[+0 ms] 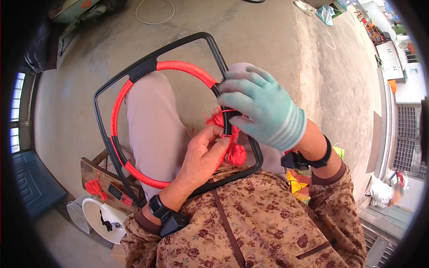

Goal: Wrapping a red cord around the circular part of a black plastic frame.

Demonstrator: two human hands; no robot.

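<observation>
A black frame (136,70) with a rounded ring inside it lies tilted across my lap. Red cord wrapping (185,67) covers stretches of the ring, with black parts between them. My left hand (203,154), bare, is closed around the ring's right side, thumb and fingers pinching it where red cord is wound. In a pale green knitted glove, my right hand (263,107) is just beside that side, fingers apart and slightly blurred by motion. A loose bundle of red cord (236,154) hangs by the ring below the glove; more red strands show behind the ring.
At left, a wooden stool (93,172) holds a red cord bundle (95,187) and a phone with keys (119,194). Next to it is a white basin (96,214) with something black inside. A blue panelled door-like board (38,183) is farther left. A hoop (154,20) lies on the concrete floor.
</observation>
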